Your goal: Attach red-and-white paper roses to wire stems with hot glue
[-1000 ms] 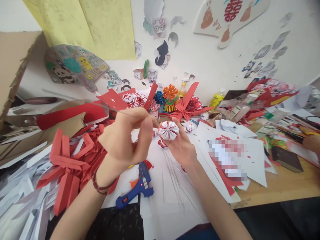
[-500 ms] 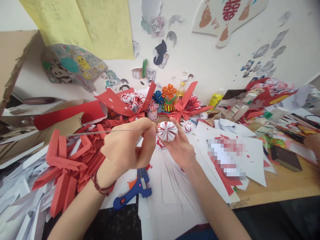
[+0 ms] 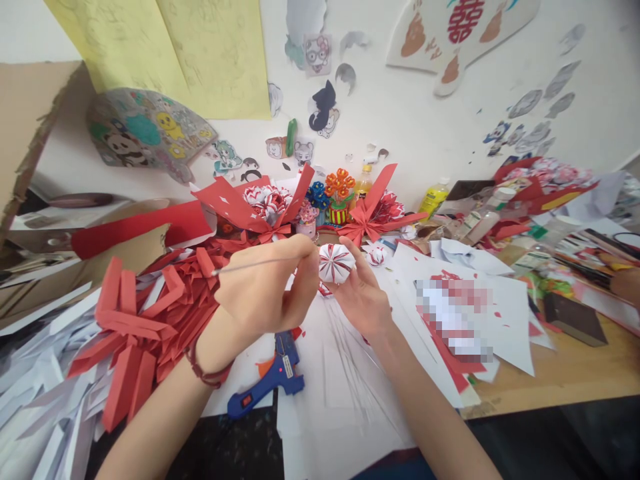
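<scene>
My right hand (image 3: 364,297) is closed round a red-and-white folded paper flower (image 3: 337,263), whose pleated round side faces me. Close against its left side, my left hand (image 3: 267,283) pinches a thin wire (image 3: 253,266) that runs out leftward over the knuckles. Whether the wire's other end touches the flower is hidden behind the fingers. Below the hands, another red-and-white paper flower (image 3: 325,289) shows in part, and several thin wires (image 3: 345,357) lie on white paper. A blue glue gun (image 3: 273,383) lies under my left wrist.
Folded red paper strips (image 3: 165,313) and white strips (image 3: 40,387) pile up at the left. Wrapped paper bouquets (image 3: 267,203) stand by the wall. Loose sheets (image 3: 510,313), a dark box (image 3: 575,319) and bottles (image 3: 434,197) occupy the right and back.
My left hand has moved slightly right, closer to the flower, and the wire has shifted right with it; less of it sticks out at the left. My right hand still holds the flower.
</scene>
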